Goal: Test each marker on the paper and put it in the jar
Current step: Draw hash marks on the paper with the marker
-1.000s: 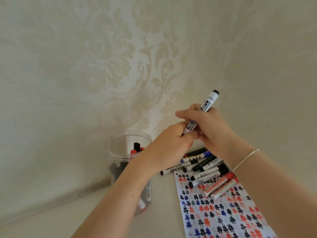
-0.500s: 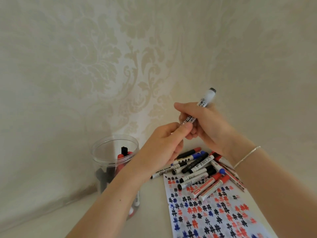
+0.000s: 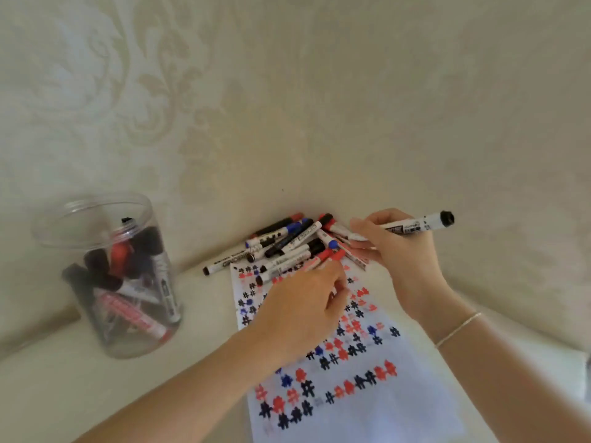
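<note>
Right now your right hand holds a black marker pinched between thumb and fingers, its long axis running nearly level from the far-right capped end toward the tip at your fingertips, which points left over the pile of markers. That tip end hangs just above the top edge of the paper, whose near part is already filled with rows of black, red and blue test marks. Your left hand rests over the upper part of the paper with its fingers curled; you cannot tell from this view whether it holds the cap or anything else. The coming move likely turns on this: the free space on the paper lies down and toward you from the marker's tip, so the right wrist would have to tip the marker steeply downward. The jar, partly filled with tested markers, stands well apart to the left against the wall, nearer your left hand than your right.
</note>
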Demonstrator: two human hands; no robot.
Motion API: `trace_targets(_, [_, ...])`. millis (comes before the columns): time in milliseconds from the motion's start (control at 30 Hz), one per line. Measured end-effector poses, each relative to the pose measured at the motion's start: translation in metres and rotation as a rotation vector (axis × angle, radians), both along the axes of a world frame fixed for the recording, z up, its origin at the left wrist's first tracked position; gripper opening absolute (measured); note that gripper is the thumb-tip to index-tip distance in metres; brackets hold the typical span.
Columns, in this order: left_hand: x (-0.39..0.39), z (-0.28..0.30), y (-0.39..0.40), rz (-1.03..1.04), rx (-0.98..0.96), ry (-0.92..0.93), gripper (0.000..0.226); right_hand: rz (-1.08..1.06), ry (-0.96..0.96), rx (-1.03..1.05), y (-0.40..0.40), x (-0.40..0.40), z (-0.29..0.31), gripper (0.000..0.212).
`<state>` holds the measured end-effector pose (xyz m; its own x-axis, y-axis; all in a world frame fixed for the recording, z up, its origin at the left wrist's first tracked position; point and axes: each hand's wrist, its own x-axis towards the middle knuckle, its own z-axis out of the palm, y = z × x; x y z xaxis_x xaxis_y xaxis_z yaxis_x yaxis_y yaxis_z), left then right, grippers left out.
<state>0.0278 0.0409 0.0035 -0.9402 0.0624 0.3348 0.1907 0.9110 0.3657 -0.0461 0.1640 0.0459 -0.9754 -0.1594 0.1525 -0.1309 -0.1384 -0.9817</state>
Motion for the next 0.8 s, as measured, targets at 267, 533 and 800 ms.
trace_targets(267, [0.002, -0.050, 0.017, -0.189, -0.101, -0.071, 0.028, -0.036, -0.044, 0.284, 0.065, 0.015, -0.057, 0.026])
trace_targets(533, [0.001, -0.055, 0.013, -0.284, -0.137, -0.051, 0.043, -0.152, 0.006, 0.476, 0.063, 0.017, -0.090, 0.020])
trace_targets(800, [0.005, -0.050, 0.017, -0.256, -0.305, -0.075, 0.077, -0.144, 0.030, 0.512, 0.063, 0.017, -0.093, 0.021])
